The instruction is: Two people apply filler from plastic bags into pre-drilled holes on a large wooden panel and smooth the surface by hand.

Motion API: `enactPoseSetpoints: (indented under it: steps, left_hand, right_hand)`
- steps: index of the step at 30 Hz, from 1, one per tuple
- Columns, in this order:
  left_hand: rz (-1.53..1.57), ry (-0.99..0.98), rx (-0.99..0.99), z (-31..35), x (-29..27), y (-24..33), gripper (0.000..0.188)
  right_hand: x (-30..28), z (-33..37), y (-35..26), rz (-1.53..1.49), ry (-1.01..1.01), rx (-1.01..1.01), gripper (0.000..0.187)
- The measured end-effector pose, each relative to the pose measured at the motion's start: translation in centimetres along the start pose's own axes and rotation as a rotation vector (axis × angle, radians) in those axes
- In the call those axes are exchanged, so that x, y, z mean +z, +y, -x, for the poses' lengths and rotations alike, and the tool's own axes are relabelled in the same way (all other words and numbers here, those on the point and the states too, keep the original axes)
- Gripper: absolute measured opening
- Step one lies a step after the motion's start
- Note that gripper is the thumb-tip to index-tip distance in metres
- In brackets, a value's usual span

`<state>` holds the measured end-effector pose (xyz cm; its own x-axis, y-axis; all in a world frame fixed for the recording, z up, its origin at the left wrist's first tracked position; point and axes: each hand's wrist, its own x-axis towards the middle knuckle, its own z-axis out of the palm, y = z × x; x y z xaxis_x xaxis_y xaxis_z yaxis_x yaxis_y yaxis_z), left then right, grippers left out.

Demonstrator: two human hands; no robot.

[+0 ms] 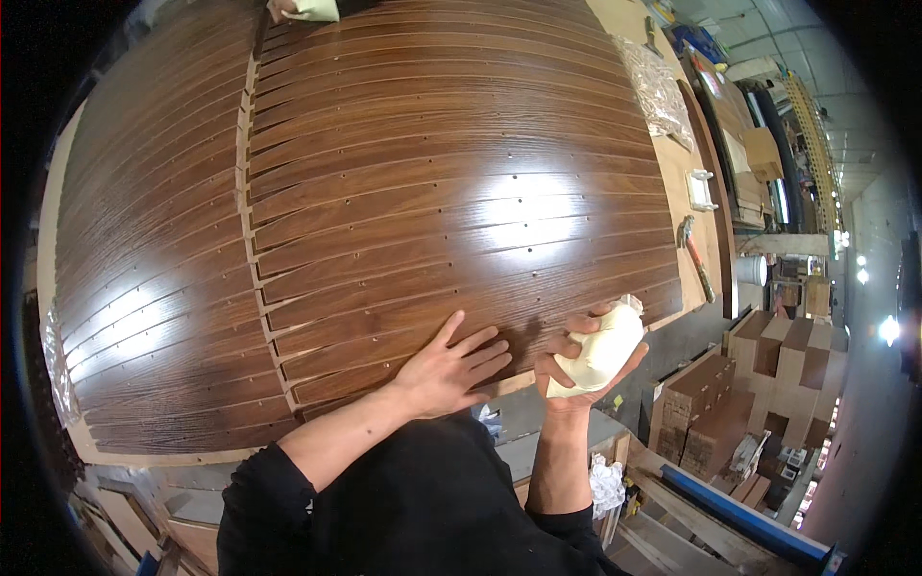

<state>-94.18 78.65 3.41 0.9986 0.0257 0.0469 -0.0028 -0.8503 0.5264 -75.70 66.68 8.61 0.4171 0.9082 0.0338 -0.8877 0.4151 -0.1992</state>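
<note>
My right hand [574, 401] is wrapped round a plump, pale yellow soft bag [607, 348], its narrow end toward the far right. It is raised at the near right edge of a work surface covered with long dark brown wood-grain strips [403, 206]. These lie side by side in two groups, with small holes along them. On the nearest strips of the right group, my left hand [447, 372] lies palm down, fingers stretched and apart. At the far edge another person's hand [281, 10] is by a similar pale yellow bag [312, 10].
A notched joint line [248, 182] separates the two groups. Along the right side are a red-handled hammer [694, 257], a small white holder [702, 190] and a clear plastic bag [658, 91]. Stacked brown panels [706, 384] stand beyond on the floor, near a white bucket [752, 270].
</note>
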Motion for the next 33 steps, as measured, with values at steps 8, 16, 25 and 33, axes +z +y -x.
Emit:
enactPoseSetpoints:
  steps: [8, 16, 25, 33]
  left_hand:
    - [-0.254, -0.190, 0.151, 2.9, -1.7, 0.3, 0.071]
    - [-0.185, -0.106, 0.157, 2.9, -2.4, 0.4, 0.066]
    - [-0.126, 0.329, -0.236, 1.3, -6.9, -8.1, 0.066]
    - [-0.119, 0.313, -0.410, 0.0, -5.7, -11.1, 0.072]
  right_hand:
    - [-1.2, 4.7, 0.7, -0.001, 0.062, -0.159, 0.076]
    - [-1.0, 4.3, 2.3, 0.061, 0.054, -0.181, 0.076]
    - [0.0, -0.2, 1.2, 0.299, 0.040, -0.149, 0.081]
    - [-1.3, -3.0, 2.8, 1.075, 0.572, -0.263, 0.069]
